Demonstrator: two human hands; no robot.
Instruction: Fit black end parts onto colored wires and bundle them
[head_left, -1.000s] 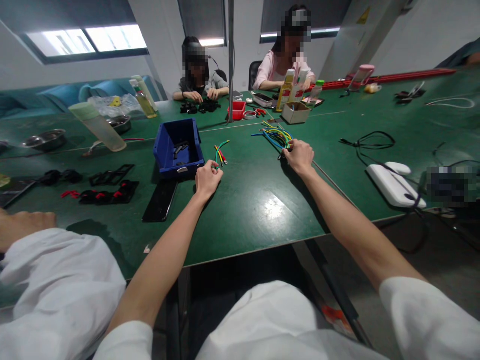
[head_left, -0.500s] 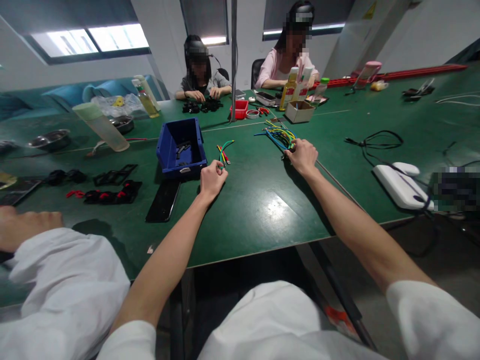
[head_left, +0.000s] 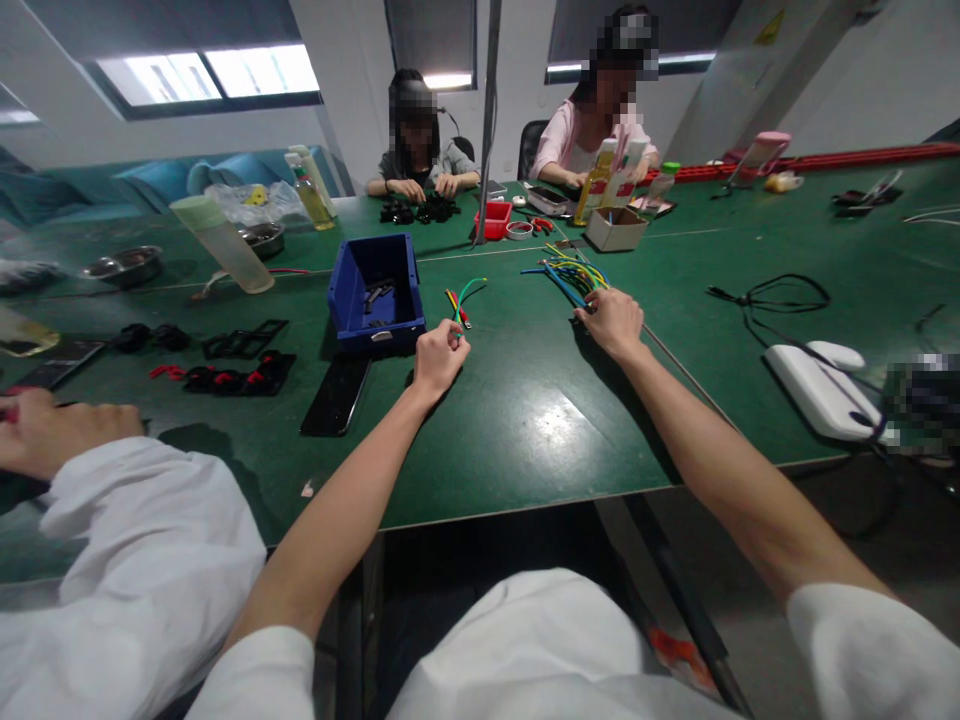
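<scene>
I see a loose blue-yellow-green wire bundle [head_left: 564, 272] right of the blue bin [head_left: 352, 328], near ends hidden by my right hand [head_left: 615, 322], grip unclear; left hand [head_left: 439, 360], nearer the bin, pinches a green wire [head_left: 472, 284].

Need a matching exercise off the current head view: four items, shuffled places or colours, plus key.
1. Left hand
2. Right hand
3. Bin
4. Phone

A. Blue, with small dark parts inside
B. At the larger wire bundle
C. Black, flat on the green table
D. At the smaller wire group

Pairs: 1-D, 2-B, 3-A, 4-C
</scene>
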